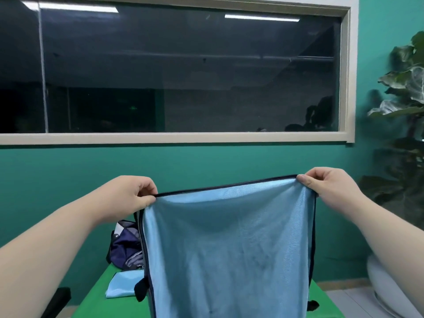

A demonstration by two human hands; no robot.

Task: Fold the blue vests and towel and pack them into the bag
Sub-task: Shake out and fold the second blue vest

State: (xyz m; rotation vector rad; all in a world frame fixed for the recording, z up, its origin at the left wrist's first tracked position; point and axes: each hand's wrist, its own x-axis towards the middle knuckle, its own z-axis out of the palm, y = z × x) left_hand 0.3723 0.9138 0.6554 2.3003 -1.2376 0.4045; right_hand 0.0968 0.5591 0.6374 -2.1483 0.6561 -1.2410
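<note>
Both hands are up in front of the green wall: the left hand (135, 198) pinches one top corner of a light blue vest (229, 249) and the right hand (328, 187) pinches the other, fingers curled tight on the dark-trimmed edge. The vest hangs stretched between them in the air, its lower part running out of the bottom of the view above the green desk (96, 301). Behind it to the left sits the dark blue bag (125, 246), mouth apparently open, and just in front of the bag lies a folded light blue cloth (120, 288), vest or towel, hard to say which. The risk now looks like the lay-down: the fabric seems thin and slippery, so if one pinch loosens, that corner drops and the piece bunches. Lowered unevenly, the dangling black ties could tuck underneath and spoil the fold, or the hem could sweep the folded cloth out of shape.
</note>
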